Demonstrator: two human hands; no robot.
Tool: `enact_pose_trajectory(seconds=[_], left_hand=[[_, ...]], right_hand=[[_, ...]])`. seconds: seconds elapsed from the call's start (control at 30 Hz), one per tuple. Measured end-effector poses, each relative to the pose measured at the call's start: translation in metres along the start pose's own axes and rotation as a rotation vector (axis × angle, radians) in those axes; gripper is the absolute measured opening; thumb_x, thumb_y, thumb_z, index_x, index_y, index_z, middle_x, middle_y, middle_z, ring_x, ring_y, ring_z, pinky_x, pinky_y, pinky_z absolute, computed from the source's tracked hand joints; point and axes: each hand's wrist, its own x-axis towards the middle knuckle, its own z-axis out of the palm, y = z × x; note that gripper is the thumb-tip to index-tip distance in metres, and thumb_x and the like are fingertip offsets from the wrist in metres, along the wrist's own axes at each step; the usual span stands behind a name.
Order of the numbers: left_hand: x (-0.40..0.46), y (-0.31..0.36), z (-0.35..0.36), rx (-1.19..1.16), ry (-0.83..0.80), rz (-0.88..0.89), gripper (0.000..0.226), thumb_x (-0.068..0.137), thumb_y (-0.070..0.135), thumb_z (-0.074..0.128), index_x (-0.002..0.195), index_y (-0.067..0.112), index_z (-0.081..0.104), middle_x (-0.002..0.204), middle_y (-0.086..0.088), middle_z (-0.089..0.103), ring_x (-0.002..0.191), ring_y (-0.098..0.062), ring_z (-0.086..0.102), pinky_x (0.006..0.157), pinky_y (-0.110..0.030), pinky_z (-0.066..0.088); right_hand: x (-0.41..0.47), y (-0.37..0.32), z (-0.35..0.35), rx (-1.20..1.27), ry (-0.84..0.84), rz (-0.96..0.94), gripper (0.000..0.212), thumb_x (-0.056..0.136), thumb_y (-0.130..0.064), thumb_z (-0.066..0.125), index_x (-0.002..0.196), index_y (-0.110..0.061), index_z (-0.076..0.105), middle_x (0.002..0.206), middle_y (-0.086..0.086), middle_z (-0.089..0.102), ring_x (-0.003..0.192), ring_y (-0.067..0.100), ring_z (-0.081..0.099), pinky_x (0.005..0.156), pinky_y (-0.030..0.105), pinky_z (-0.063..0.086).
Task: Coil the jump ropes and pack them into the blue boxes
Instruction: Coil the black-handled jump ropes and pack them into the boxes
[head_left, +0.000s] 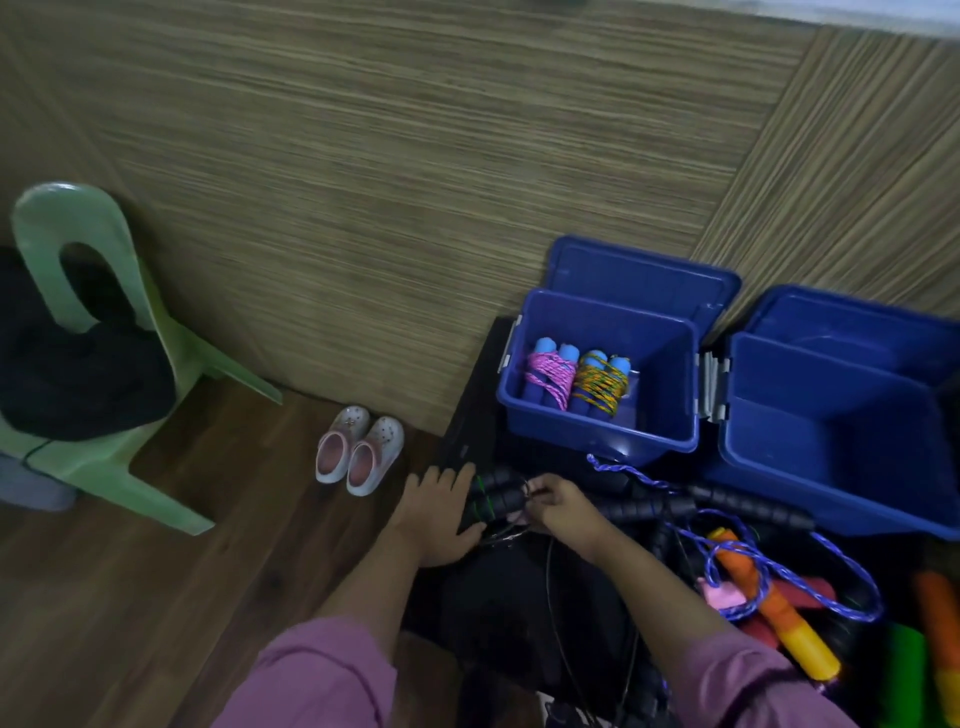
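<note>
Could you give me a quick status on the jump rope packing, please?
Left hand steadying black rope handles; right hand pinching the cord. Left blue box holds two coiled ropes, right blue box looks empty. Loose ropes tangled alongside.

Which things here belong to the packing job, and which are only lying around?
Job: black rope handles under both hands; left blue box with two coiled ropes; right blue box; loose purple rope.
Lying about: green chair, pink clogs.
</note>
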Motion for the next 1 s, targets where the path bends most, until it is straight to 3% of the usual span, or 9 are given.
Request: enact_pose_trajectory(seconds=[0.1,0.17,0.23,0.37,0.53,0.67,0.8,0.9,1.0], left_hand=[[-0.003,-0.010,-0.011,-0.076,0.186,0.028,0.086,0.082,0.061,0.028,0.138,-0.003,0.043,0.112,-0.017,0.062,0.097,-0.034,0.061,0.081,-0.043,0.052],[-0.005,-0.015,-0.029,-0.179,0.202,0.007,0.089,0.081,0.062,0.026,0.143,-0.001,0.035,0.127,-0.016,0.054,0.111,-0.033,0.056,0.090,-0.043,0.049],[-0.007,-0.015,-0.049,-0.256,0.218,0.003,0.091,0.080,0.063,0.024,0.147,0.002,0.027,0.136,-0.013,0.046,0.120,-0.029,0.050,0.097,-0.040,0.044],[-0.005,-0.002,-0.084,-0.317,0.269,0.056,0.077,0.083,0.061,0.031,0.148,0.019,0.026,0.126,-0.009,0.046,0.100,-0.031,0.058,0.085,-0.040,0.050],[0.015,0.038,-0.127,-0.425,0.261,0.162,0.052,0.094,0.052,0.047,0.140,0.051,0.023,0.126,-0.008,0.035,0.099,-0.033,0.058,0.088,-0.037,0.049],[0.033,0.077,-0.158,-0.602,0.262,0.268,0.033,0.098,0.049,0.042,0.128,0.061,0.036,0.116,-0.004,0.037,0.105,-0.025,0.054,0.101,-0.034,0.042],[0.045,0.103,-0.184,-0.655,0.190,0.300,0.024,0.099,0.048,0.040,0.119,0.055,0.050,0.102,0.001,0.042,0.098,-0.015,0.050,0.096,-0.030,0.039],[0.054,0.111,-0.195,-0.672,0.269,0.282,0.019,0.096,0.047,0.042,0.111,0.055,0.052,0.093,0.000,0.047,0.091,-0.012,0.048,0.087,-0.028,0.038],[0.063,0.117,-0.203,-0.755,0.460,0.236,0.016,0.091,0.048,0.042,0.101,0.053,0.053,0.088,-0.002,0.062,0.083,-0.015,0.055,0.083,-0.030,0.044]], right_hand=[[-0.011,-0.027,-0.007,0.180,-0.109,-0.033,0.012,0.097,0.001,0.041,0.096,-0.009,0.048,0.072,0.006,0.063,0.065,0.013,0.067,0.068,0.027,0.053],[-0.016,-0.043,-0.011,0.292,-0.113,-0.103,0.009,0.098,-0.002,0.043,0.098,-0.007,0.050,0.071,0.008,0.056,0.060,0.015,0.065,0.071,0.033,0.055],[-0.019,-0.059,-0.014,0.328,-0.054,-0.179,0.008,0.097,-0.004,0.047,0.096,-0.006,0.054,0.071,0.007,0.048,0.047,0.009,0.051,0.060,0.029,0.054],[-0.028,-0.086,-0.034,0.095,0.132,-0.316,0.009,0.096,-0.009,0.053,0.092,-0.008,0.061,0.060,0.001,0.040,0.039,0.000,0.036,0.042,0.017,0.037],[-0.051,-0.118,-0.088,-0.038,0.311,-0.455,0.012,0.094,-0.009,0.057,0.086,-0.009,0.066,0.058,-0.006,0.054,0.041,-0.005,0.045,0.048,0.012,0.036],[-0.070,-0.142,-0.136,-0.144,0.497,-0.513,0.011,0.091,-0.019,0.062,0.087,-0.012,0.069,0.055,-0.013,0.057,0.043,-0.004,0.048,0.051,0.019,0.038],[-0.093,-0.151,-0.160,-0.119,0.565,-0.531,0.016,0.093,-0.019,0.059,0.092,-0.006,0.069,0.068,0.003,0.059,0.057,0.011,0.054,0.055,0.032,0.050],[-0.098,-0.149,-0.154,0.077,0.552,-0.493,0.023,0.097,-0.020,0.053,0.078,-0.008,0.058,0.046,-0.004,0.043,0.037,0.011,0.042,0.044,0.026,0.038],[-0.094,-0.148,-0.136,0.340,0.423,-0.442,0.027,0.099,-0.020,0.049,0.075,-0.009,0.052,0.054,0.003,0.037,0.039,0.011,0.036,0.040,0.023,0.034]])
